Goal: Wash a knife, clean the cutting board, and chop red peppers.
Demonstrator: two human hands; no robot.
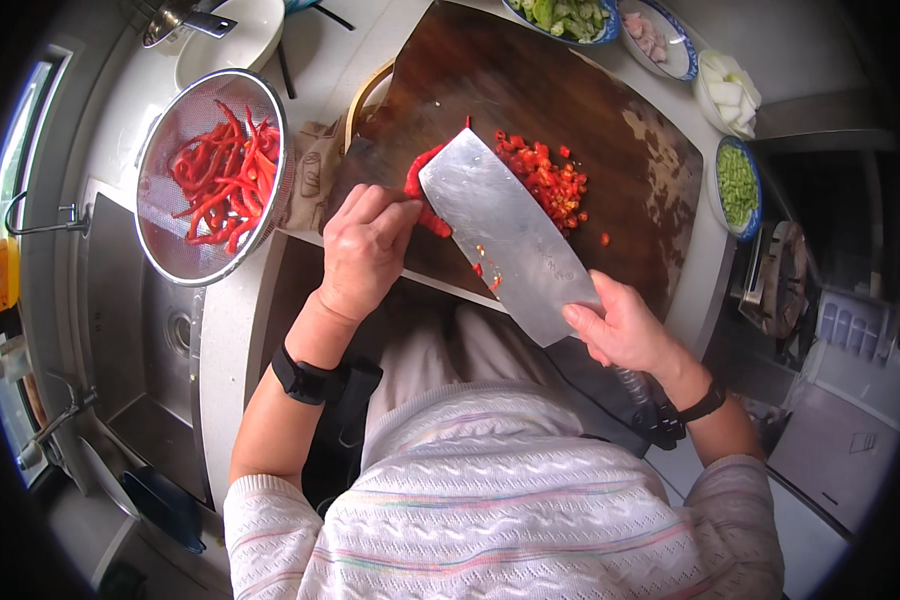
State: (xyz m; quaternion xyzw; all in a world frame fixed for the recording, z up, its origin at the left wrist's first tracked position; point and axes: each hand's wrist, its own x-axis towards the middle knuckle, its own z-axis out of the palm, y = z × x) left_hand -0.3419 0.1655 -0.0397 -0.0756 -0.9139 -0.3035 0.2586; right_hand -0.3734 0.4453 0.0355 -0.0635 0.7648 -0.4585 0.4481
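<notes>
My right hand [622, 322] grips a broad-bladed cleaver [510, 230], its blade tilted flat side up over the dark wooden cutting board [470, 60]. Bits of red stick to the steel. At the blade's left edge, my left hand [368, 245] has its fingers curled and closed on red chili peppers [417, 180]; the fingertips partly cover them, and the cleaver hides some of the peppers. Just right of the blade lies a heap of chopped red chili [552, 188], with a few loose pieces around it.
Left of the board stands a mesh strainer [150, 200] of whole red chilies, beside a steel sink [100, 300]. A white bowl [262, 35] sits behind it. Along the far right edge are dishes of green pieces [560, 16], pale pink meat [645, 38], white slices [730, 90] and chopped green vegetable [737, 185].
</notes>
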